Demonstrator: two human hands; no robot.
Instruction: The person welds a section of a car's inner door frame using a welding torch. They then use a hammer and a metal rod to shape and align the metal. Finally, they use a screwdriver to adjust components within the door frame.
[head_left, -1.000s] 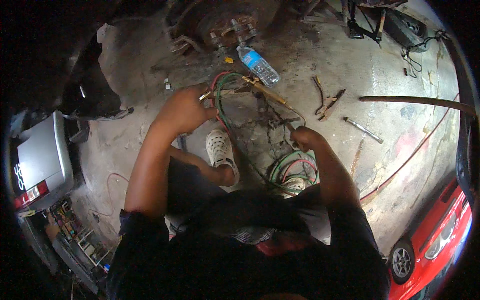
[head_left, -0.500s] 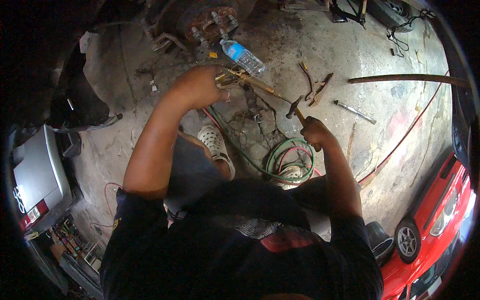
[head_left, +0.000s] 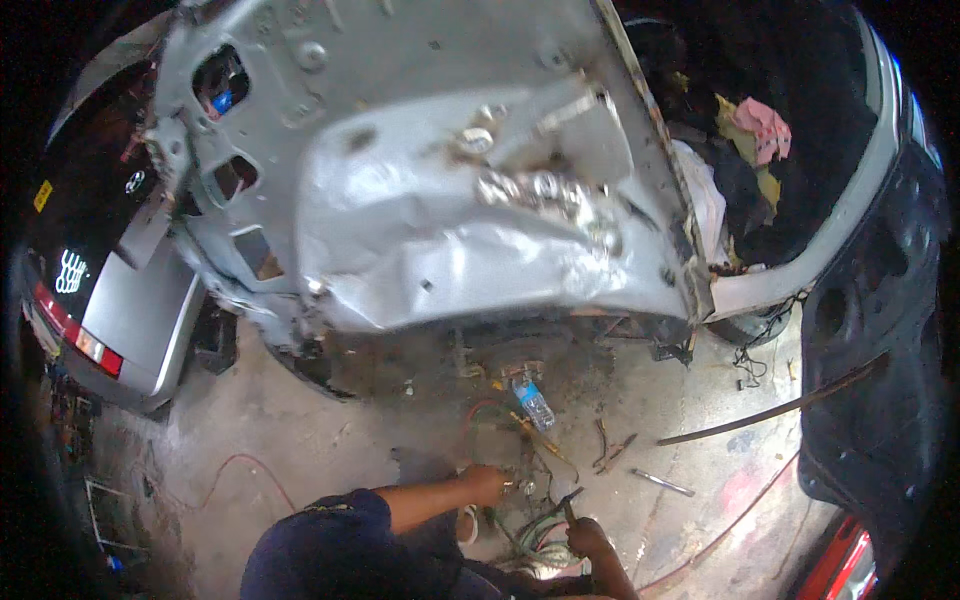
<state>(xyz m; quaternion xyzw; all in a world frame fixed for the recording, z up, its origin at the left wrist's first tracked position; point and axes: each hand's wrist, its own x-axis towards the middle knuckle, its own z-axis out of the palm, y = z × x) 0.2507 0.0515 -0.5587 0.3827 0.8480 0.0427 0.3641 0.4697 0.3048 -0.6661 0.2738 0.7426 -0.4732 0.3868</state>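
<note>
Overhead, from L toward centre, a dented silver sheet-metal panel (head_left: 430, 200) is seen, well apart from the hands. Below it, the bare left hand (head_left: 485, 486) is held out, fingers apparently curled; whether anything's gripped can't be told, so they're best kept clear of any swing. Nr centre, a slim brass torch w/ curved tip (head_left: 530, 428) is laid on the concrete floor. Green-and-red rubber hoses (head_left: 543, 540) are coiled just L of the right arm & should be kept from underfoot & from stray blows. A small dark-headed hammer (head_left: 571, 508) is held upright in the bare right hand (head_left: 583, 540), fingers wrapped round its handle, head close to the torch tip as viewed; a firm, relaxed grip is advised, w/ the tip well cleared. Further R, rusty metal pliers (head_left: 618, 449) & a straight shiny metal rod (head_left: 662, 482) are best left aside.
</note>
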